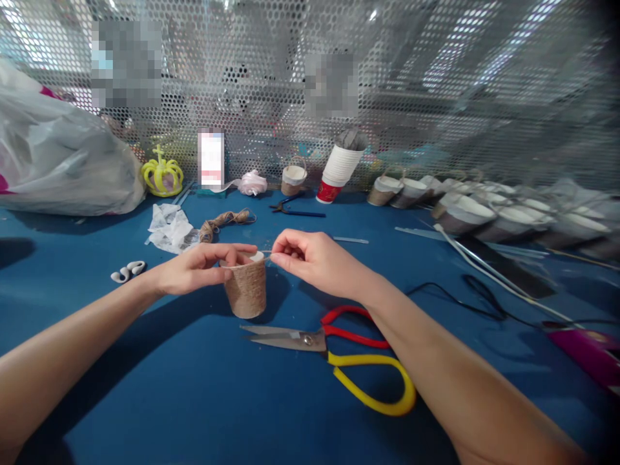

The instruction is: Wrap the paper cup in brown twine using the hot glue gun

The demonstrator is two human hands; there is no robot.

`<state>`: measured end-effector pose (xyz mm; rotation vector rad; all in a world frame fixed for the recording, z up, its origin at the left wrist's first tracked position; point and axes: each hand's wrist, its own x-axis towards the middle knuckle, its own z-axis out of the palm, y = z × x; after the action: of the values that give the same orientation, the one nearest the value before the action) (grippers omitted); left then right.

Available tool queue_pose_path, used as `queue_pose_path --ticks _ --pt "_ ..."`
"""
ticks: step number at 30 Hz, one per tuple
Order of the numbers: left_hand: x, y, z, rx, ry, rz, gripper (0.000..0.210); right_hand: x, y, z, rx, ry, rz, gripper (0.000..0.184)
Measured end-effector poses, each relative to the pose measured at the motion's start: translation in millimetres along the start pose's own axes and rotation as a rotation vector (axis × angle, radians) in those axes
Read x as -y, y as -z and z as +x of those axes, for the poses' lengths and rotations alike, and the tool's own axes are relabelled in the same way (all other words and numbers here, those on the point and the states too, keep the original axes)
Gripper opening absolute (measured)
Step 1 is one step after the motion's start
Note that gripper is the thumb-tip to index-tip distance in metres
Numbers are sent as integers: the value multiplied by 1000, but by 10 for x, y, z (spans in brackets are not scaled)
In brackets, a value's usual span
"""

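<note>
A paper cup wrapped in brown twine [246, 290] is held slightly tilted above the blue table. My left hand [206, 266] grips its rim, fingers at the opening and thumb on the outer side. At the cup's right edge, my right hand [310, 258] pinches a thin strand of twine [267, 256] between thumb and fingertips. Large scissors [310, 340] with one red and one yellow handle lie partly open just in front, partly under my right forearm. A skein of twine [220, 224] rests behind the cup, beside crumpled white tissue [170, 226].
Pliers [298, 210], a pink ribbon roll [252, 183], a phone [212, 158] and a tilted stack of paper cups [341, 165] stand or lie along the back. Several finished small baskets [513, 219] crowd the right. A plastic bag [62, 148] fills the left, and a black cable [455, 297] crosses the right side.
</note>
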<state>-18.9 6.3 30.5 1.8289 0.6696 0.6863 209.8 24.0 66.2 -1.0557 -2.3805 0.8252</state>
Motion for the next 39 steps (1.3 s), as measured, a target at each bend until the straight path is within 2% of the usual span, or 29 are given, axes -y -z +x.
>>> queue_pose_path --ticks 23,39 --pt "20 -1 9 10 -6 -54 24 -117 -106 56 40 3 107 12" --pt "85 12 4 -18 10 -162 19 -89 -82 41 26 7 102 15"
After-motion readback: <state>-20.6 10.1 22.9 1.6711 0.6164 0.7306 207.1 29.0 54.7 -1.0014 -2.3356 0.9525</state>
